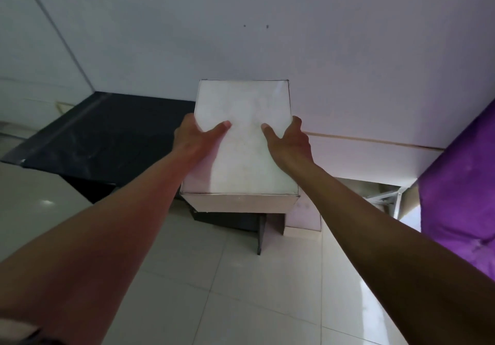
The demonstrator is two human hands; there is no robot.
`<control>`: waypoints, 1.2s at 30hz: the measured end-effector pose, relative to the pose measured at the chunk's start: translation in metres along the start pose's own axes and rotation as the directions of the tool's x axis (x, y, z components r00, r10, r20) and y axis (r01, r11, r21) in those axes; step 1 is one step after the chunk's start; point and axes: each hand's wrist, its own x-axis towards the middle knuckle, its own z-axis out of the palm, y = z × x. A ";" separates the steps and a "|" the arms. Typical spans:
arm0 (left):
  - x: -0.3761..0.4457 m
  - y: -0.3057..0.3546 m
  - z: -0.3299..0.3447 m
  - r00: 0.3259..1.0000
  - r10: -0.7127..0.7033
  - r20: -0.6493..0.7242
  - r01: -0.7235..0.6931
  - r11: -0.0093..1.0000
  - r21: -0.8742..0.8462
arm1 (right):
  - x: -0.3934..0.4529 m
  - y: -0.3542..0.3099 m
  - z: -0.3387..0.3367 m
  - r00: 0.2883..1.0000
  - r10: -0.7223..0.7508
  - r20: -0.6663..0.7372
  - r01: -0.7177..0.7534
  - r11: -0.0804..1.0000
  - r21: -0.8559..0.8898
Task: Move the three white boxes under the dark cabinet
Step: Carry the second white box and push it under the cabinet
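A white box point(242, 109) hangs in the air in front of me, above the tiled floor. My left hand point(192, 134) grips its left side with the thumb lying on the top face. My right hand point(290, 138) grips the right side the same way. The dark cabinet point(101, 133) stands low against the wall to the left of the box, its black top facing me. Another white box point(304, 217) sits on the floor behind and below the held one, mostly hidden by it.
A white wall point(267, 36) fills the background. A purple cloth point(460, 184) hangs at the right edge. A dark upright panel point(261, 233) stands under the held box. Glossy pale floor tiles point(227, 291) spread below my arms. A folded metal frame point(385, 197) lies at the wall's foot.
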 end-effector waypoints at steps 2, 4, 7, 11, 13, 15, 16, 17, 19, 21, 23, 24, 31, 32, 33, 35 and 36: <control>0.007 -0.014 -0.024 1.000 0.001 -0.012 -0.001 1.000 -0.004 | -0.006 -0.017 0.024 1.000 -0.008 -0.003 0.008 1.000 0.026; 0.014 -0.030 -0.050 1.000 -0.004 -0.020 0.004 1.000 -0.011 | -0.012 -0.033 0.049 1.000 -0.013 -0.002 0.013 0.999 0.051; 0.029 -0.065 -0.093 0.998 -0.033 -0.053 0.032 0.999 -0.023 | -0.020 -0.062 0.098 0.999 -0.041 0.034 0.039 0.997 0.073; 0.046 -0.114 -0.135 0.993 -0.084 -0.089 0.081 0.996 -0.035 | -0.025 -0.093 0.157 0.995 -0.060 0.081 0.056 0.997 0.045; 0.055 -0.141 -0.157 0.984 -0.128 -0.126 0.123 0.991 -0.052 | -0.024 -0.109 0.194 0.991 -0.073 0.116 0.069 0.997 0.034; 0.064 -0.167 -0.175 0.970 -0.171 -0.171 0.162 0.985 -0.062 | -0.024 -0.122 0.228 0.983 -0.081 0.165 0.075 0.996 0.039; 0.069 -0.178 -0.184 0.965 -0.183 -0.189 0.174 0.983 -0.067 | -0.023 -0.128 0.246 0.979 -0.081 0.186 0.075 0.996 0.039; 0.075 -0.192 -0.196 0.957 -0.203 -0.207 0.193 0.979 -0.067 | -0.023 -0.136 0.267 0.974 -0.084 0.209 0.079 0.996 0.035; 0.083 -0.216 -0.216 0.944 -0.233 -0.235 0.223 0.972 -0.067 | -0.023 -0.150 0.301 0.965 -0.094 0.244 0.087 0.996 0.037; 0.094 -0.242 -0.245 0.929 -0.264 -0.260 0.257 0.965 -0.059 | -0.024 -0.171 0.341 0.952 -0.100 0.290 0.096 0.995 0.029; 0.101 -0.267 -0.274 0.915 -0.289 -0.280 0.283 0.957 -0.063 | -0.028 -0.191 0.380 0.936 -0.116 0.333 0.116 0.993 0.022; 0.105 -0.279 -0.285 0.910 -0.296 -0.290 0.290 0.955 -0.065 | -0.030 -0.199 0.395 0.929 -0.123 0.350 0.123 0.992 0.024; 0.129 -0.374 -0.385 0.858 -0.376 -0.350 0.382 0.923 -0.056 | -0.061 -0.258 0.518 0.878 -0.141 0.458 0.141 0.989 0.034; 0.134 -0.391 -0.402 0.851 -0.388 -0.353 0.393 0.917 -0.061 | -0.068 -0.269 0.538 0.873 -0.137 0.468 0.136 0.990 0.037; 0.138 -0.405 -0.414 0.851 -0.392 -0.351 0.398 0.916 -0.058 | -0.073 -0.276 0.553 0.871 -0.131 0.473 0.129 0.991 0.036; 0.148 -0.432 -0.439 0.856 -0.390 -0.340 0.399 0.916 -0.046 | -0.084 -0.290 0.586 0.875 -0.119 0.470 0.117 0.993 0.034; 0.154 -0.443 -0.450 0.863 -0.383 -0.331 0.392 0.919 -0.042 | -0.089 -0.296 0.600 0.881 -0.112 0.459 0.110 0.993 0.032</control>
